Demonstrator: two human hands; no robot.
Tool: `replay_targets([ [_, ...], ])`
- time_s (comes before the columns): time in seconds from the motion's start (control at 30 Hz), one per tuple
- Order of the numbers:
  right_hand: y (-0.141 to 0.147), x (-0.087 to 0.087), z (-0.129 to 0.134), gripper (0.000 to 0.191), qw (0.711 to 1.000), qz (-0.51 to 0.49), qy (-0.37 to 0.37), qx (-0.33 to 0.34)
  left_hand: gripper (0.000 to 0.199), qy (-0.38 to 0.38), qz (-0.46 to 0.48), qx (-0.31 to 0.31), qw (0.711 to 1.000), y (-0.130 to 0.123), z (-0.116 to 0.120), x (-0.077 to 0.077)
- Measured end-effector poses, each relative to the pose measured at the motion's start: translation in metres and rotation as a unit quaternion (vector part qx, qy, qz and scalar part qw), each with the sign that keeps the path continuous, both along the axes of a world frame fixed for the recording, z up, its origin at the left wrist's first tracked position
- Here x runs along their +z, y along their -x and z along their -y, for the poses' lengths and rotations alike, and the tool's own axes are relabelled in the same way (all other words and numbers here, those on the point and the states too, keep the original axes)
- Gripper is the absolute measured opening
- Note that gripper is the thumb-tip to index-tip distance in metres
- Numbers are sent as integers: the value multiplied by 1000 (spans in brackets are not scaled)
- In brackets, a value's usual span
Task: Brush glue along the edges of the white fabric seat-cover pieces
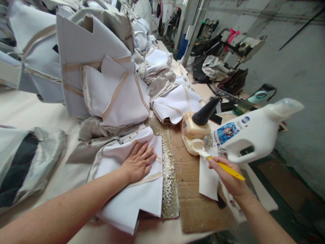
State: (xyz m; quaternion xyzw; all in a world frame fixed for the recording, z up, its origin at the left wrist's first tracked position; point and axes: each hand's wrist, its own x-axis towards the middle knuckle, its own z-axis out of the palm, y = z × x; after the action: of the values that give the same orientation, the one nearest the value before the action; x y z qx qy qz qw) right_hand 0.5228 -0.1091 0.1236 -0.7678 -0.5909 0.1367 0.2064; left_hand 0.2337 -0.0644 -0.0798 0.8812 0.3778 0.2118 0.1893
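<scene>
My left hand (139,162) lies flat with fingers spread on a white fabric piece (122,206) with beige strips. My right hand (228,176) is closed round the yellow handle of a brush (225,168). The brush's whitish end is at the opening of a cream-coloured container (189,134), whose side bears a black cone (205,112). Under the right edge of the fabric is a board (169,179) crusted with white bits. To its right lies brown cardboard (194,203) with a white strip (208,179) on it.
A large white jug (254,132) lies tilted at the right, with a green bottle (251,101) behind it. Piled white pieces (116,91) fill the back left. Grey fabric with a black band (19,166) lies at the far left. A person (159,13) stands far back.
</scene>
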Motion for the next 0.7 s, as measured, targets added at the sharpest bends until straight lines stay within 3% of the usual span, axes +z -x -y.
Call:
replay_targets([
  [0.13, 0, -1, -15, 33, 998, -3, -57, -37, 47, -17, -4, 10, 1000, -1, 1, -3],
  [0.33, -6, -2, -7, 36, 996, 74, -2, -58, 65, -43, -12, 37, 998, 2, 6, 3],
  [0.4, -9, 0, -5, 37, 994, 105, -18, -26, 67, -53, -10, 43, 998, 5, 5, 9],
  [0.53, -10, 1, -9, 30, 984, 134, -28, 115, 67, -23, -14, 57, 998, 10, -3, 25],
  [0.57, -7, 1, -11, 29, 984, 136, -21, 112, 68, -6, -17, 54, 998, 10, -6, 28],
  [0.7, 23, -11, -27, 32, 997, 69, -19, -8, 68, 45, -17, 39, 998, 8, -15, 33],
])
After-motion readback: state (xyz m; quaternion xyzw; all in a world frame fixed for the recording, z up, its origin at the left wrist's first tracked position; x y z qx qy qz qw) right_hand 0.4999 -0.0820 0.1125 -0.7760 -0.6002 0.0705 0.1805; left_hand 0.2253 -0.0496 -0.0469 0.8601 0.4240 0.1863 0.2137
